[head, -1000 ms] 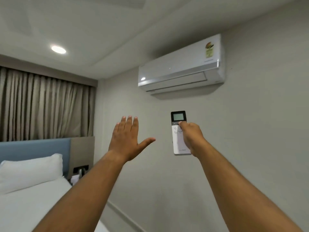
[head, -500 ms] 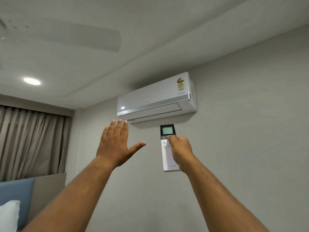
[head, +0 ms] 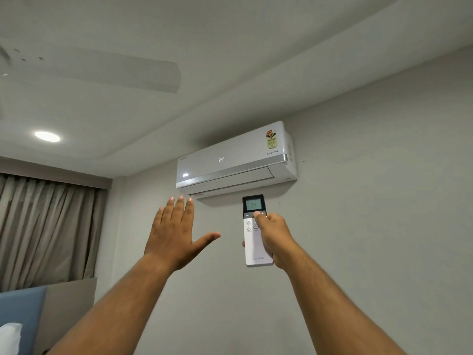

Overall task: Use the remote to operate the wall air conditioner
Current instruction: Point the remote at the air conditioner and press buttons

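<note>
A white wall air conditioner (head: 235, 160) hangs high on the grey wall, its front panel lit with "24". Just below it I hold up a white remote (head: 252, 242) with a dark screen that also reads 24. My right hand (head: 275, 235) grips the remote upright, thumb on a button just under the screen. My left hand (head: 175, 231) is raised to the left of the remote, palm forward, fingers straight and thumb spread, with nothing in it.
A ceiling fan blade (head: 122, 73) crosses the upper left. A round ceiling light (head: 47, 136) glows at the left. Grey curtains (head: 48, 231) hang at the left, with a blue headboard (head: 20, 316) and a pillow corner (head: 10, 336) below.
My view has tilted up, so the air conditioner sits lower in frame and the bed has dropped out. The unit's panel and the remote's screen now show 24. Both hands hold their poses.
</note>
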`<state>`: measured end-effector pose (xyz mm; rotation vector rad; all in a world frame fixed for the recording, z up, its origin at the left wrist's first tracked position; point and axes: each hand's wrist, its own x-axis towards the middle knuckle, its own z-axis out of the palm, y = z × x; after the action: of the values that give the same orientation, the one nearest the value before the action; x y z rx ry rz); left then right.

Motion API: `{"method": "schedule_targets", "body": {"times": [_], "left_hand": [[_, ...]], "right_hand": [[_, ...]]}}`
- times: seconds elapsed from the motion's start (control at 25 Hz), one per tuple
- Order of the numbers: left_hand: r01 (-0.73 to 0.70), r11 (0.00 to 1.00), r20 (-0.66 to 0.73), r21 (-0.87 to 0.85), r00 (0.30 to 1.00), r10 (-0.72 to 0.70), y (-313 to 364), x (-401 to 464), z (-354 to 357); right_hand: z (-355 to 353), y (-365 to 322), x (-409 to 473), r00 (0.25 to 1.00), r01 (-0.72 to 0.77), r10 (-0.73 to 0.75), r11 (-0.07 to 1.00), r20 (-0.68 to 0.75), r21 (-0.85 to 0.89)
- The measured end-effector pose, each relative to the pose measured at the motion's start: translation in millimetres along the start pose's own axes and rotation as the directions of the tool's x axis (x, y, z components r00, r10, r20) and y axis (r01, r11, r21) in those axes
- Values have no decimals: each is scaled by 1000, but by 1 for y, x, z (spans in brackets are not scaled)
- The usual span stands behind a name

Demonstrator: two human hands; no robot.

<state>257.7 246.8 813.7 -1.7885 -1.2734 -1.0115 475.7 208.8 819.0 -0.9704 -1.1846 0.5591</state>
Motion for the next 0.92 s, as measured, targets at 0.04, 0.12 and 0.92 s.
{"method": "schedule_targets", "body": {"times": [0.04,0.12,0.92], "left_hand": [[1,1000,1,4,1000,-1,0,0,-1],[0,1000,4,17,1000,0,0,1,-3],[19,998,14,53,1000,-19,-7,-2,-1]], "right_hand": [[-1,-1,0,1000,-8,7,1000,22,20],[-1,-2,-1,997,-26,22,998,74,58],[10,18,3,988,-104,77,973,135,204]]}}
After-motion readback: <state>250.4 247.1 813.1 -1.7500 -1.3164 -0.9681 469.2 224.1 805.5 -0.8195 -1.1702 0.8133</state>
